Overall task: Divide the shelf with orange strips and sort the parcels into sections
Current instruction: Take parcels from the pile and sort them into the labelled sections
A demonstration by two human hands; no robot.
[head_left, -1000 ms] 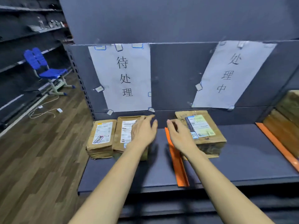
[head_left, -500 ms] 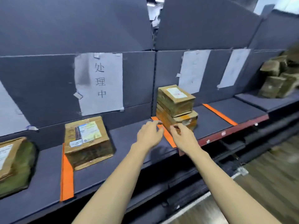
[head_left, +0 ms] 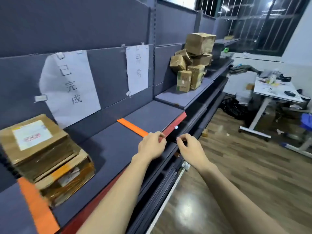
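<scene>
Dim overhead light, floor glare, perhaps slight motion blur.

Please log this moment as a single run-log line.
left hand: at near end of orange strip | right hand: off shelf edge, holds nothing | two stacked parcels: left section | loose pile: far shelf
</scene>
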